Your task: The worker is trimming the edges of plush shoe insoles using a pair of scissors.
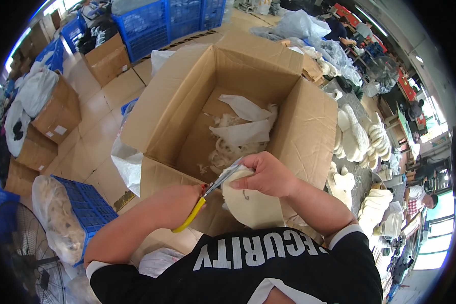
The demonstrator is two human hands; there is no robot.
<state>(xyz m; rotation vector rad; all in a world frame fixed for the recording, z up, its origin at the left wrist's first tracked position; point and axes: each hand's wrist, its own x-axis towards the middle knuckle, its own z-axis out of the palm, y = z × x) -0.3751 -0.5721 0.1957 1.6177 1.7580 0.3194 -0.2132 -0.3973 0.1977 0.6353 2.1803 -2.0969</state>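
My left hand is closed on scissors with yellow handles. Their metal blades point up and right, against the edge of a cream insole-shaped piece. That piece has a fluffy white edge and a small dark mark on its flat face. My right hand pinches its upper part, thumb on the flat face. Both hands are over the near side of a large open cardboard box. Inside it lie white offcuts and fluffy trimmed scraps.
White fleecy insole stacks lie to the right. A blue crate with a bagged load and a fan are at lower left. More boxes stand left, blue crates behind. A person is far right.
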